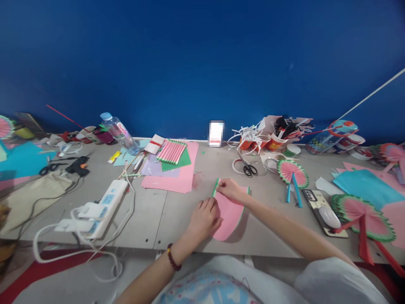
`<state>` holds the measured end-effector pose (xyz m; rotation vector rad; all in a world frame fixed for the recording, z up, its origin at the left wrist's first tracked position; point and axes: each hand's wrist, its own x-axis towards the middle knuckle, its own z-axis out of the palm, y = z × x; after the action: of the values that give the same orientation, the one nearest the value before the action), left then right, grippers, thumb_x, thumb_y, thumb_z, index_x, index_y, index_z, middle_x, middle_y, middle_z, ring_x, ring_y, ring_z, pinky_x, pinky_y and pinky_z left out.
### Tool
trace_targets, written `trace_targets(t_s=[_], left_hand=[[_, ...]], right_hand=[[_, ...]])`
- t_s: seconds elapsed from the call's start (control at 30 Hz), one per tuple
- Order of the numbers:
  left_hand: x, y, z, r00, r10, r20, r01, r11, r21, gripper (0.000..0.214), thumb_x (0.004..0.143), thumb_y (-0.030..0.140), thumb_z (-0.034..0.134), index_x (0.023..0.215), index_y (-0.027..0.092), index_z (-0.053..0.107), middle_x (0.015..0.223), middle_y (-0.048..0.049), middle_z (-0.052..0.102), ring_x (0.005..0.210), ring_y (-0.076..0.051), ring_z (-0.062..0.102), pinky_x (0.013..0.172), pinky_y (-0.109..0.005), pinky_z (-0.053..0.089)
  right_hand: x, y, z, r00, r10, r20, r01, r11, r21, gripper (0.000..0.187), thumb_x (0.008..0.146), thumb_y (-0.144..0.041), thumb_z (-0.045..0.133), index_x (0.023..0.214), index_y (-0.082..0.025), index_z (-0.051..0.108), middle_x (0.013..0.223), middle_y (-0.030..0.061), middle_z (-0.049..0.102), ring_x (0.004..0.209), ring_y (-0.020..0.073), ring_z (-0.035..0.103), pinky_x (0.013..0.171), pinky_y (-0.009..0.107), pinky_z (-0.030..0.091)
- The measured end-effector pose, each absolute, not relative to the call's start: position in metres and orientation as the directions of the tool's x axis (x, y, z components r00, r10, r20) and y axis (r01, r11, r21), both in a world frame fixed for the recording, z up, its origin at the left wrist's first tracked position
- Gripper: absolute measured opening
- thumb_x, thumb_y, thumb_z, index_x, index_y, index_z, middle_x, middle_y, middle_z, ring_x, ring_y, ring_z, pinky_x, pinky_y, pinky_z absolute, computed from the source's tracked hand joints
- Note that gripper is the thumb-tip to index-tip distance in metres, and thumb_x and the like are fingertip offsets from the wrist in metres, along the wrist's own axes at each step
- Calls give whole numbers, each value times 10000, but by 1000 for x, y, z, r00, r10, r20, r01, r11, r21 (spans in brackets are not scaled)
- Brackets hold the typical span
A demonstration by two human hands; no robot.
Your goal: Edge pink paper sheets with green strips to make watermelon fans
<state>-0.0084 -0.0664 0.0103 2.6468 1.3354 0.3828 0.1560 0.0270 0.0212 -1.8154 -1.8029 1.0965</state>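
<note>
A sheet of pink paper point(228, 217) with narrow green strips along its edges lies in front of me, and its near end curves down toward the table's front edge. My left hand point(204, 219), below a dark bead bracelet, grips the paper's left edge with bent fingers. Higher on that same edge, my right hand point(232, 191) pinches the green border near the top left corner. Both hands cover part of the sheet, and the exact fingertip contact is partly hidden. A pleated pink-and-green paper piece point(172, 151) rests on coloured sheets to the left.
A white power strip point(109, 209) with cables lies left, and a plastic bottle point(120, 133) leans behind it. Black-handled scissors point(249, 169) and tape rolls lie beyond my right hand. Finished paper fans point(292, 173), a phone point(319, 207) and a mouse point(329, 216) are at right.
</note>
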Motion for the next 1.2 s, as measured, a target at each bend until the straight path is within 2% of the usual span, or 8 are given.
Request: trace_targets(t_s=[0.23, 0.6, 0.83, 1.1, 1.2], left_hand=[[-7, -64, 5, 566, 802, 190, 763, -597, 248, 331, 880, 364, 576, 1125, 142, 558, 1236, -159, 577, 1076, -295, 552, 875, -437, 445], [-6, -63, 10, 566, 802, 191, 759, -598, 257, 466, 895, 365, 538, 1288, 122, 477, 1240, -163, 588, 1061, -283, 555, 868, -418, 447], [-2, -61, 12, 548, 820, 165, 780, -572, 255, 375, 882, 372, 562, 1160, 119, 556, 1173, -157, 623, 1023, -286, 555, 845, -421, 451], [2, -65, 10, 524, 839, 150, 805, -545, 236, 366, 847, 346, 616, 1120, 108, 567, 1295, -169, 573, 1079, -300, 536, 867, -439, 449], [3, -65, 7, 513, 844, 156, 806, -536, 252, 333, 850, 334, 609, 1105, 123, 568, 1311, -169, 560, 1096, -300, 532, 868, -444, 447]], right_hand=[[156, 27, 20, -117, 961, -249, 710, -94, -698, 169, 690, -259, 608, 547, -177, 571, 523, -26, 516, 546, 112, 448, 526, 233, 310], [158, 27, 15, -161, 965, -207, 716, -31, -698, 150, 703, -237, 583, 571, -168, 598, 531, -22, 536, 541, 113, 462, 526, 236, 306], [158, 30, 8, -142, 967, -210, 713, -47, -699, 135, 681, -222, 602, 552, -181, 593, 535, -17, 566, 543, 115, 482, 530, 233, 313], [167, 37, 11, -224, 936, -270, 640, -67, -765, 126, 712, -291, 615, 692, -172, 650, 580, -22, 609, 540, 110, 512, 526, 218, 353], [171, 39, 13, -241, 944, -227, 633, -24, -774, 141, 722, -297, 612, 716, -168, 669, 623, -6, 633, 585, 120, 531, 559, 224, 368]])
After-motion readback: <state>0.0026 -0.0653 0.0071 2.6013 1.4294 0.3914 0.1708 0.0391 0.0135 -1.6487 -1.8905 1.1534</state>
